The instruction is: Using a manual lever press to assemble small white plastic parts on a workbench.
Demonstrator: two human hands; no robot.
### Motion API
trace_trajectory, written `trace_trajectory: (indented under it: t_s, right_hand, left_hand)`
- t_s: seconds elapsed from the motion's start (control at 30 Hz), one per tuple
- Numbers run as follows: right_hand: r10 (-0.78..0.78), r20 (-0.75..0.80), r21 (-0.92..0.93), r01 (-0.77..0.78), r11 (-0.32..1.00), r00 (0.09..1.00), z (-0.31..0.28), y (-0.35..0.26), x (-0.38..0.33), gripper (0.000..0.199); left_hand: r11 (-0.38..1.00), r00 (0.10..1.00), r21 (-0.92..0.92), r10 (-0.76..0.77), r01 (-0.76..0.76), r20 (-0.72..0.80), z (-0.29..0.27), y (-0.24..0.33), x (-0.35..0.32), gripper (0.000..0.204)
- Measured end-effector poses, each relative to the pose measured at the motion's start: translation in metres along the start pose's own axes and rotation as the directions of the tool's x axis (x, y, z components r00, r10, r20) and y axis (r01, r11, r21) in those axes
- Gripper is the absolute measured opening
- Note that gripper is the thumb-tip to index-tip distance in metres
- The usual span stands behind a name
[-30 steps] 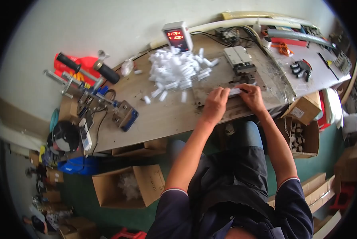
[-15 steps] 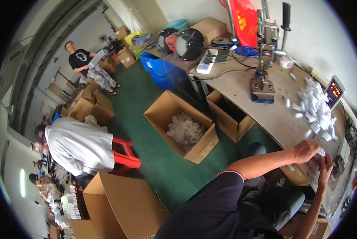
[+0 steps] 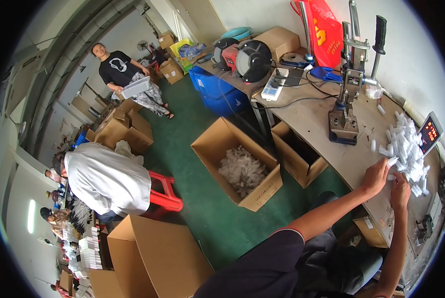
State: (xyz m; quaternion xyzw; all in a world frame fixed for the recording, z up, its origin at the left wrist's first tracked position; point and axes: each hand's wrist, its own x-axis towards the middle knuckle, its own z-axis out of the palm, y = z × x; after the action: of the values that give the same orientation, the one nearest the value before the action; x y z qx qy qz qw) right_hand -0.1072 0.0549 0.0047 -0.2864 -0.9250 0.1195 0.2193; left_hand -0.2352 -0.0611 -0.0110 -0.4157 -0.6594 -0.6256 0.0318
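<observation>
The left hand [image 3: 375,178] has its fingers closed on a white tube [image 3: 392,162] — it juts from their tips, long axis slanting up and rightward in the view, toward the pile [image 3: 405,149] just beyond them. The right hand [image 3: 400,191] is close beside, fingers curled — whether they grip anything, I cannot tell. The counter [image 3: 349,159] lies beneath both hands.

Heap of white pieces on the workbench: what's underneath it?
The heap rests on the workbench, whose top shows to its left. Directly beneath, the surface is covered, so anything else lying there cannot be seen.
</observation>
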Motion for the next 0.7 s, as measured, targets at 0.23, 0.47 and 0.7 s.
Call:
trace_trajectory:
  t_s: [0.23,0.47,0.7]
  right_hand:
    - [0.046,0.009,-0.080,-0.045,0.996,0.999,-0.001,0.007,0.003,0.026]
    - [0.036,0.017,-0.079,-0.035,0.996,0.999,-0.006,0.007,0.007,0.015]
    - [-0.055,-0.163,0.073,0.068,0.995,0.985,-0.012,0.011,0.000,0.009]
  left_hand:
    - [0.999,1.000,-0.039,-0.031,0.032,0.003,-0.004,0.006,0.002,0.010]
    - [0.996,0.997,0.038,-0.079,0.078,0.024,-0.004,-0.003,0.001,0.013]
    - [0.996,0.996,0.009,-0.084,0.084,-0.025,-0.006,0.006,0.003,0.015]
